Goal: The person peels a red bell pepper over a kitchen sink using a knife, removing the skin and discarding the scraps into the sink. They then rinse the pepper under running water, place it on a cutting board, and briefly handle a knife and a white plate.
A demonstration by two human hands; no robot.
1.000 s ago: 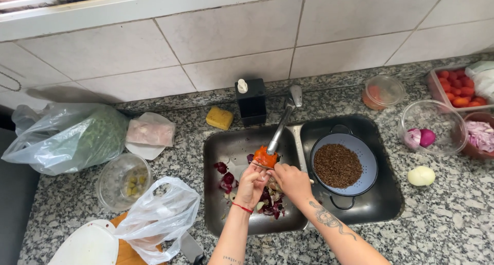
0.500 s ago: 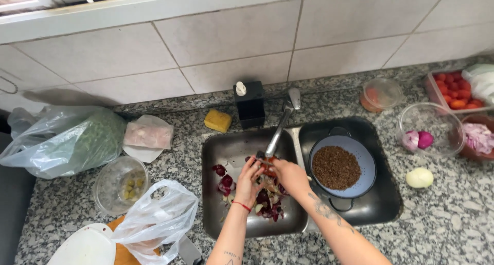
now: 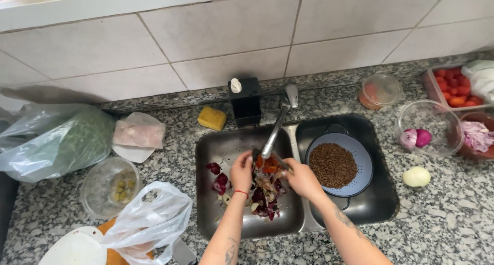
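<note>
Head view, two hands under one tap (image 3: pixel 280 122), left hand (image 3: pixel 241 171) and right hand (image 3: pixel 302 179) both gripping one orange vegetable (image 3: pixel 267 164), one colander (image 3: pixel 337 164) of brown grains (image 3: pixel 332 165), peelings (image 3: pixel 260 195) in sink (image 3: pixel 216 218).

L basin of the sink (image 3: pixel 216 157) is crowded: both hands, left hand (image 3: pixel 241 171) and right hand (image 3: pixel 302 180), are held under the faucet (image 3: pixel 278 123), w/ a heap of vegetable peels (image 3: pixel 260 193) beneath. Free room is left only at the basin's near edge. R basin is filled by the colander (image 3: pixel 355 146) of lentils. Behind the sink, passage is blocked by the soap dispenser (image 3: pixel 245 100) & sponge (image 3: pixel 212 118). Bare counter (image 3: pixel 442 218) is found front right, past the peeled onion (image 3: pixel 416 176). Front left is taken up by a plastic bag (image 3: pixel 149 224) & glass bowl (image 3: pixel 108 188).
</note>
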